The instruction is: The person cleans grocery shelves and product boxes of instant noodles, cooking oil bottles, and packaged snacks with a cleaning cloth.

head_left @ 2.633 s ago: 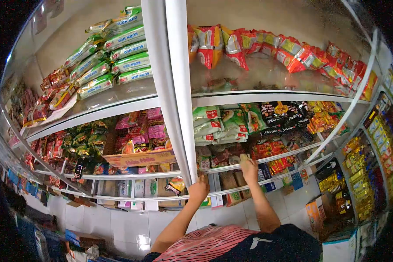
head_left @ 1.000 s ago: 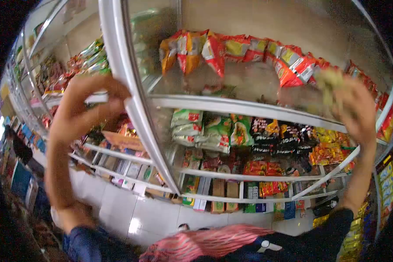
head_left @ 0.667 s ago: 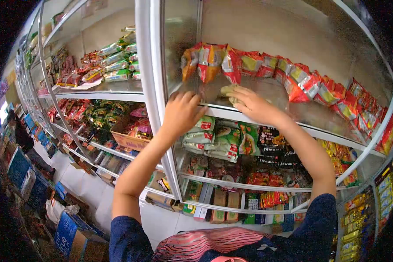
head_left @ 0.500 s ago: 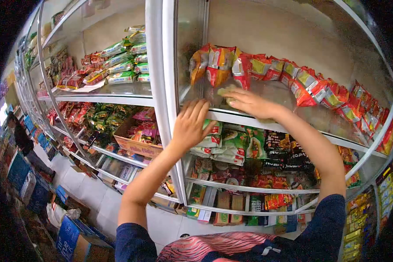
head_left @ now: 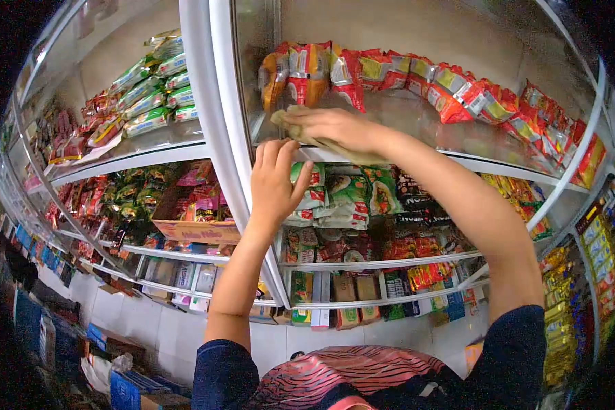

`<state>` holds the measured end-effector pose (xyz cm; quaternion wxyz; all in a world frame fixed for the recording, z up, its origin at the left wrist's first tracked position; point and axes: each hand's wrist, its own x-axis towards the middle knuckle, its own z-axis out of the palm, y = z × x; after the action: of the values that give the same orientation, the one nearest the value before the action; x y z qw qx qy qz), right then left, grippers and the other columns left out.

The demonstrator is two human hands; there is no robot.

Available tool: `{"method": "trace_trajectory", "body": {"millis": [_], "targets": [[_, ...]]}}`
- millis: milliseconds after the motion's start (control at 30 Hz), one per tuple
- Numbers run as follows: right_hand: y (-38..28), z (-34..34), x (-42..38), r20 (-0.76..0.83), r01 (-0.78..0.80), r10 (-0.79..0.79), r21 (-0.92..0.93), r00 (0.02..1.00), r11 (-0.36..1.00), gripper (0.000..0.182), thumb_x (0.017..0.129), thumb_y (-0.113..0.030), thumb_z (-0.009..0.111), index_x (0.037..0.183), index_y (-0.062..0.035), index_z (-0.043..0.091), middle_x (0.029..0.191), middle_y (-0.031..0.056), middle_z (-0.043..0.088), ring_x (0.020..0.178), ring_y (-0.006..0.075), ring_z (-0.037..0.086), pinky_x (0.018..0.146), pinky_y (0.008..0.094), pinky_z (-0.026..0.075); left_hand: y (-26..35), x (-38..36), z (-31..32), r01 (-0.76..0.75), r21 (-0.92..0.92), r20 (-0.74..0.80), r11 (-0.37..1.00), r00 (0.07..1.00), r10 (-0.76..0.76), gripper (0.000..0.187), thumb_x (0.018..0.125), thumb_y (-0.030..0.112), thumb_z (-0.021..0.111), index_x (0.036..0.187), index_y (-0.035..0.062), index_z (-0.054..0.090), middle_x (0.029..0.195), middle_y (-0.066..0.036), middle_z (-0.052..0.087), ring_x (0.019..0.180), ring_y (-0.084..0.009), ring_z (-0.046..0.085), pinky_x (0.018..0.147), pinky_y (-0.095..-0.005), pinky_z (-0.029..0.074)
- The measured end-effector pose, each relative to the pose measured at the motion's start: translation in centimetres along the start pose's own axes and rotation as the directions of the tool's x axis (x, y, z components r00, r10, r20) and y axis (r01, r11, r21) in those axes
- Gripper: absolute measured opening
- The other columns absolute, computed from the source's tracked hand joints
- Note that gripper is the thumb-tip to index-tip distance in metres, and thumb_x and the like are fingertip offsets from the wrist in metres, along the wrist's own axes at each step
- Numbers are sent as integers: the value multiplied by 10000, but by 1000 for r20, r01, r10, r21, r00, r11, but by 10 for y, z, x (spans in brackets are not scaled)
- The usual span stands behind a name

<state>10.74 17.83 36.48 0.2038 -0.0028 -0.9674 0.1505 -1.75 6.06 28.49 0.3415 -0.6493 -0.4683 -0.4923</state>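
My right hand [head_left: 342, 130] presses a greenish-tan cloth [head_left: 297, 121] onto the glass shelf [head_left: 403, 131], close to its left front corner. The cloth shows beyond the fingertips and under the palm. My left hand [head_left: 275, 174] rests with its fingertips on the white front rail of that shelf, beside the upright post; its thumb stands apart and nothing shows in it. Behind my right hand stand orange-and-red snack packets [head_left: 309, 72] in a row along the back. Under the rail lie green-and-white packets [head_left: 345, 195].
A white upright post [head_left: 215, 102] divides the cabinet. Left of it, green-and-white packs [head_left: 147, 102] are stacked, with an open carton [head_left: 195, 231] of pink packets below. Yellow sachets [head_left: 560, 328] hang at the right. Blue boxes [head_left: 126, 389] stand on the floor at lower left.
My right hand and the cloth have moved left along the shelf, toward the post and my left hand. My left hand stays at the rail. The view has shifted.
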Motion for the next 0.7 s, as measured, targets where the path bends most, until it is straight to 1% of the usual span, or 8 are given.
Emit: {"method": "trace_trajectory", "body": {"millis": [100, 167, 233, 300, 433, 467, 600, 700], "targets": [[-2, -18, -33, 26, -83, 83, 36, 996, 996, 435, 860, -290, 402, 1230, -60, 400, 1280, 116, 386, 1205, 241, 328, 993, 312, 252, 0, -3, 8, -17, 46, -58, 999, 998, 20, 381, 690, 144, 617, 1016, 15, 470, 874, -141, 476, 813, -309, 454, 716, -367, 383], [4, -29, -45, -8, -256, 256, -100, 967, 962, 487, 868, -305, 404, 1270, -42, 328, 1316, 117, 334, 1216, 236, 307, 1004, 309, 219, 2, 0, 8, 47, -16, -114, 999, 992, -49, 393, 689, 136, 612, 1040, 19, 477, 865, -132, 474, 806, -299, 457, 712, -361, 385], [20, -26, -36, -2, -245, 246, -107, 969, 964, 515, 874, -342, 385, 1289, -52, 293, 1332, 113, 307, 1229, 239, 283, 1011, 317, 206, 2, 0, 8, 78, -20, -77, 997, 994, -79, 436, 690, 144, 610, 1088, 36, 470, 866, -130, 475, 804, -292, 457, 726, -360, 389], [27, -18, -16, 40, -78, 86, -177, 995, 981, 519, 877, -351, 364, 1298, -60, 277, 1341, 119, 284, 1247, 249, 244, 1022, 325, 185, 0, 0, 13, 31, 128, -69, 991, 997, -22, 451, 706, 165, 595, 1119, 44, 458, 889, -135, 484, 824, -291, 463, 750, -362, 392], [19, -7, 6, 43, -223, 246, -292, 968, 930, 494, 867, -298, 358, 1299, -70, 282, 1338, 111, 292, 1238, 254, 251, 1022, 334, 183, -4, -1, 16, -46, 159, 4, 986, 999, 46, 421, 739, 207, 562, 1117, 51, 462, 1032, -130, 499, 982, -307, 455, 857, -392, 354], [16, -8, 2, 34, -212, 226, -242, 973, 947, 499, 845, -276, 380, 1298, -84, 293, 1325, 105, 314, 1224, 251, 269, 1017, 334, 192, -3, -2, 14, -12, 94, 15, 995, 1000, 10, 416, 734, 204, 572, 1104, 51, 463, 1067, -132, 493, 1013, -314, 441, 888, -404, 331], [2, -16, -33, 10, -128, 132, -176, 991, 976, 511, 813, -263, 421, 1284, -90, 322, 1310, 144, 319, 1212, 240, 285, 1013, 320, 198, 1, 1, 2, 10, 33, 96, 999, 995, -13, 420, 719, 182, 591, 1093, 40, 462, 1073, -149, 491, 1002, -333, 440, 886, -402, 336], [-4, -35, -69, 3, -232, 235, -145, 972, 962, 514, 812, -266, 420, 1279, -76, 319, 1302, 165, 319, 1202, 253, 305, 1003, 326, 220, 4, 4, -5, 54, -56, 118, 997, 992, -47, 396, 719, 158, 589, 1078, 32, 478, 1076, -143, 501, 1000, -331, 446, 880, -401, 342]]}}
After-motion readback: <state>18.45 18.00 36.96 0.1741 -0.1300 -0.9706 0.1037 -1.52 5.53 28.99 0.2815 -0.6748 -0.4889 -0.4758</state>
